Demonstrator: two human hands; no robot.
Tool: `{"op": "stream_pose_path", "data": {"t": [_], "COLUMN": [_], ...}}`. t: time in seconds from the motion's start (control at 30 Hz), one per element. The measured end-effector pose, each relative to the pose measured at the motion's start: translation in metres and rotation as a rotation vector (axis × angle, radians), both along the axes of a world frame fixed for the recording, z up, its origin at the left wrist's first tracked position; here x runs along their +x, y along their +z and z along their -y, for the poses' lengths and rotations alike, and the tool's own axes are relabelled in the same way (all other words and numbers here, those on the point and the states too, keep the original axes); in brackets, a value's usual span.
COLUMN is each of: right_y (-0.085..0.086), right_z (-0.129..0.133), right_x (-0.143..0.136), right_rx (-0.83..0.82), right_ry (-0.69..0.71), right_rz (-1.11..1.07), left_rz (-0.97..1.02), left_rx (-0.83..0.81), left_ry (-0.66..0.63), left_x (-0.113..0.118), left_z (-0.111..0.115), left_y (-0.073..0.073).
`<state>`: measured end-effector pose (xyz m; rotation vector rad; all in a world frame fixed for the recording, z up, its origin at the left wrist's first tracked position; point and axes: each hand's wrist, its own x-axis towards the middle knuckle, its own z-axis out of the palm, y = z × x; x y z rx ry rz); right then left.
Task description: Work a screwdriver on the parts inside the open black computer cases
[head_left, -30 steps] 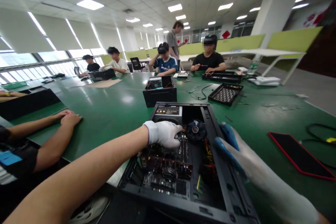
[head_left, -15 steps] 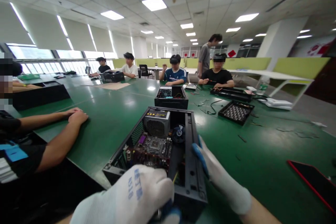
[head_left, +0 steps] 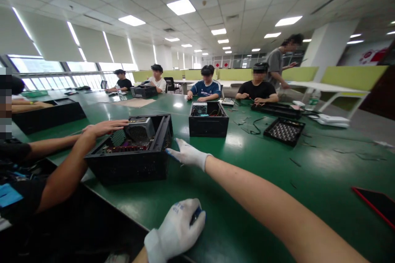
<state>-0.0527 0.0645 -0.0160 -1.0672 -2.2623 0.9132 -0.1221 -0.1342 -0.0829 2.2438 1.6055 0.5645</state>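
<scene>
A black computer case (head_left: 132,164) with its side off stands at the left on the green table. Inside show a grey power supply (head_left: 140,131) and part of a circuit board. My right hand (head_left: 191,154), in a white glove with blue fingertips, reaches across to the case's right side, fingers stretched out, the tips touching or very near it. Close to the table's front edge is my left hand (head_left: 179,226), gloved too, its fingers curled in. Something dark shows between thumb and fingers, too hidden to name. A co-worker's hand (head_left: 108,127) lies at the case's top left edge.
Another open computer case (head_left: 208,125) stands further back. Right of it are a black tray-like panel (head_left: 285,131) and loose cables (head_left: 254,125). A red-edged dark flat thing (head_left: 376,205) lies at the right. Several people sit around the table; one stands behind.
The computer case has moved left and away from me, with my right hand following. My left hand has come off the case front. A co-worker's hand has reached the case.
</scene>
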Motion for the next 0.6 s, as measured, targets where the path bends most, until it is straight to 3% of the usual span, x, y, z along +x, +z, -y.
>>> {"op": "stream_pose_path", "data": {"t": [0.13, 0.27, 0.43, 0.6], "right_y": [-0.024, -0.029, -0.011, 0.015], "right_z": [-0.026, -0.056, -0.092, -0.133], "right_x": [0.05, 0.102, 0.138, 0.141], "right_rx": [0.093, 0.21, 0.362, 0.449], "right_ry": [-0.169, -0.377, -0.505, -0.53], "right_rz": [0.211, 0.371, 0.501, 0.595], "left_rz": [0.04, 0.034, 0.053, 0.083], "left_rx": [0.061, 0.177, 0.228, 0.208], "left_ry": [0.071, 0.082, 0.066, 0.073], "left_x": [-0.009, -0.004, -0.005, -0.006], "left_z": [0.009, 0.012, 0.01, 0.007], "left_y": [-0.022, -0.042, -0.045, -0.041]}}
